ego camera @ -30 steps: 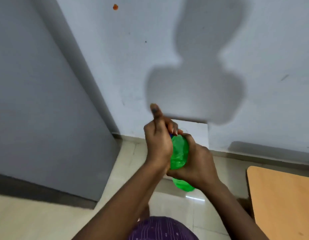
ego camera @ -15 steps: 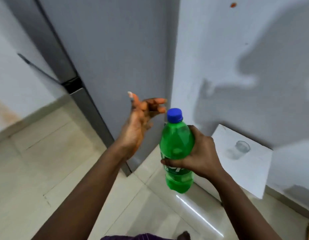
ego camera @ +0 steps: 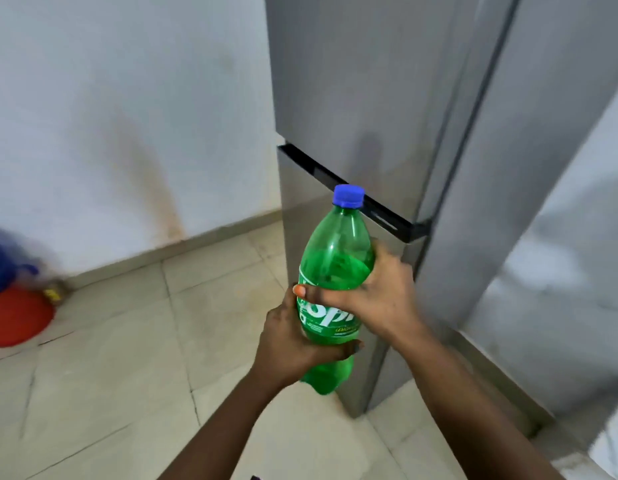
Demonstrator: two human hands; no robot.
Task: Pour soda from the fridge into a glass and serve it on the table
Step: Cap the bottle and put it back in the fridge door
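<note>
I hold the bottle [ego camera: 335,271] upright in front of the fridge [ego camera: 370,98], with both hands wrapped around it. My left hand [ego camera: 293,344] grips the lower part, fingers curled under the label, the thumb lying across the bottle's front near its base. My right hand [ego camera: 373,296] clasps the middle from the right side, thumb pressed across the front just above the label, its nail orange. The two hands touch where the right thumb meets the left hand's knuckles.

The bottle is green plastic with a blue cap [ego camera: 348,195] screwed on top. Soda fills it up to about the shoulder; above that line the neck is clear green and empty. The white lettering on the label is partly hidden by my hands.

The fridge stands just behind the bottle, grey, both doors shut, with a dark strip between the upper and lower door running right behind the cap. The bottle's base hangs above the tiled floor [ego camera: 127,375] close to the fridge's lower front corner. Well to the left of the fridge, against the wall [ego camera: 110,116], sit a red round thing [ego camera: 16,317] and a blue one [ego camera: 3,261] above it, both too blurred to tell what they are.
</note>
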